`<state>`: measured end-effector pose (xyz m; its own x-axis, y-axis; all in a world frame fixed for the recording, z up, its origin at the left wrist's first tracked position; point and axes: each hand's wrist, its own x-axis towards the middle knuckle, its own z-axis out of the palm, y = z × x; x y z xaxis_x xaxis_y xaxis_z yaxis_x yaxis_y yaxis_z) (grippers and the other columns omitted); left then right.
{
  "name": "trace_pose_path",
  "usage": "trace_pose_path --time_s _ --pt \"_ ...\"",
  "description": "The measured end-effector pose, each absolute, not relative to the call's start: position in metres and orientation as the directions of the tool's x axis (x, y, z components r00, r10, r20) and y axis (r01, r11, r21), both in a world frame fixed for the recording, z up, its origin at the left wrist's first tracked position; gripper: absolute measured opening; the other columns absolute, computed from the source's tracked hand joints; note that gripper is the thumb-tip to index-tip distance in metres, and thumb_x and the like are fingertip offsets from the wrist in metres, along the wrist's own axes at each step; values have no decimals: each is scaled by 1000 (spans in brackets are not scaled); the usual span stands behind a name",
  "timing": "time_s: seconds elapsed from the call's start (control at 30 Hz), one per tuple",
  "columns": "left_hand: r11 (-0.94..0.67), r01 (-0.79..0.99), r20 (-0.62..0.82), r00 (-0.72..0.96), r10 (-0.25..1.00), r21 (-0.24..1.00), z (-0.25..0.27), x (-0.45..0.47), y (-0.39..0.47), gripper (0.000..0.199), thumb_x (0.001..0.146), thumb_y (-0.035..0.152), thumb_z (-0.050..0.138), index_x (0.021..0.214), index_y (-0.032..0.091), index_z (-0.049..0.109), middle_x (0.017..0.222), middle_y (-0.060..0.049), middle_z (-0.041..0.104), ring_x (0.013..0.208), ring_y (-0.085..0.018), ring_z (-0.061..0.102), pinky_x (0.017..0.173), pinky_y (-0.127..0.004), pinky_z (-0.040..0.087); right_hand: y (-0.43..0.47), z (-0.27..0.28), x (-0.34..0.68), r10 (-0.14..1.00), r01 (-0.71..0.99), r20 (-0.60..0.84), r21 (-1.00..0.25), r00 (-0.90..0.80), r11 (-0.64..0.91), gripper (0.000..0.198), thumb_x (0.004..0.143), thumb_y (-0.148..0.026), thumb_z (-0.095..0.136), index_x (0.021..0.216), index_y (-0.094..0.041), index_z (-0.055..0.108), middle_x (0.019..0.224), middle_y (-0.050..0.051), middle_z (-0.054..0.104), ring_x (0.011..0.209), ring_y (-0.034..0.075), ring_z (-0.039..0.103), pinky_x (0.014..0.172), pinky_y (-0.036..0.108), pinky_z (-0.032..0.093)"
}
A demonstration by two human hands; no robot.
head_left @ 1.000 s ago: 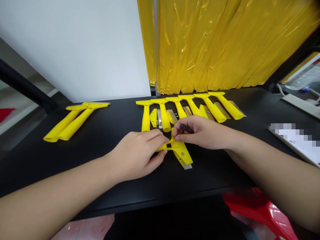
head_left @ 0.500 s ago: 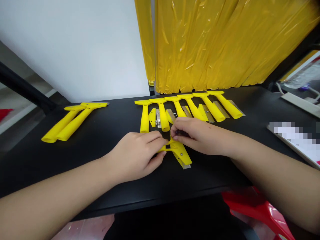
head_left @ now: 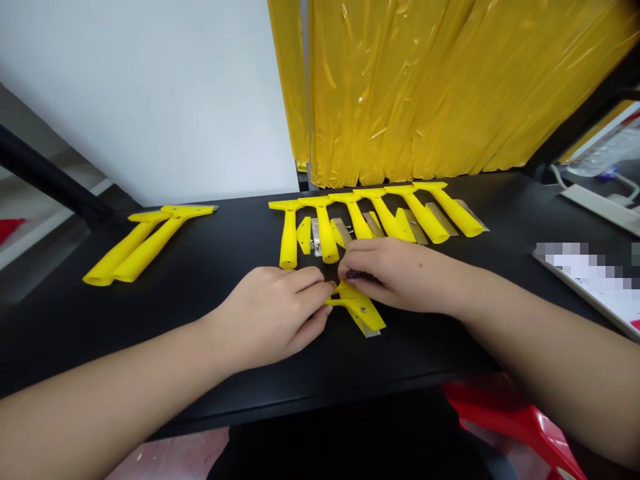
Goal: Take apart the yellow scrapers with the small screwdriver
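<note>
My left hand [head_left: 280, 313] is closed around the neck of a yellow scraper [head_left: 367, 311], whose handle is hidden under the fingers. A screw shows in the scraper's head, and a strip of metal blade [head_left: 373, 333] sticks out along its near end. Over the head's far end, my right hand [head_left: 400, 273] has its fingers bent together. Between them a small dark purple object [head_left: 355, 274] peeks out, mostly covered, so its kind is unclear. Its fingertips are close to or touching the scraper; contact is partly hidden.
Beyond my hands lies a row of several yellow scraper handles [head_left: 289, 240], with metal blades [head_left: 443, 219], yellow plates [head_left: 304, 235] and small screws [head_left: 311, 245] among them. Two yellow scrapers [head_left: 150, 247] overlap on the left. Papers [head_left: 595, 283] lie at the right of the black table [head_left: 200, 400].
My left fingers and the scraper's neck have shifted slightly to the right. My right fingers have lowered a little and cover more of the head's far end.
</note>
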<state>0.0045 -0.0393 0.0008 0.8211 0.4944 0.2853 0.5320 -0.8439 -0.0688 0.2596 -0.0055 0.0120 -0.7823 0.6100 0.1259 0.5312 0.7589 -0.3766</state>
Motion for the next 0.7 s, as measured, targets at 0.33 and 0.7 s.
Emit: trace_pose_path --time_s 0.33,0.7 --pt "-862 496 276 847 454 -103 4 7 -43 26 105 26 54 109 17 78 91 -3 74 67 -20 70 59 -37 59 -5 11 259 573 482 128 -411 -810 774 12 92 -11 64 89 -19 73 87 4 70 77 18 63 71 31 47" --pt "-760 629 413 743 526 -163 5 5 -43 20 98 25 57 102 17 75 87 -2 74 65 -21 70 55 -37 52 1 27 272 698 588 100 -463 -709 663 11 77 -10 65 77 -21 65 70 -2 63 62 14 52 61 29 36"
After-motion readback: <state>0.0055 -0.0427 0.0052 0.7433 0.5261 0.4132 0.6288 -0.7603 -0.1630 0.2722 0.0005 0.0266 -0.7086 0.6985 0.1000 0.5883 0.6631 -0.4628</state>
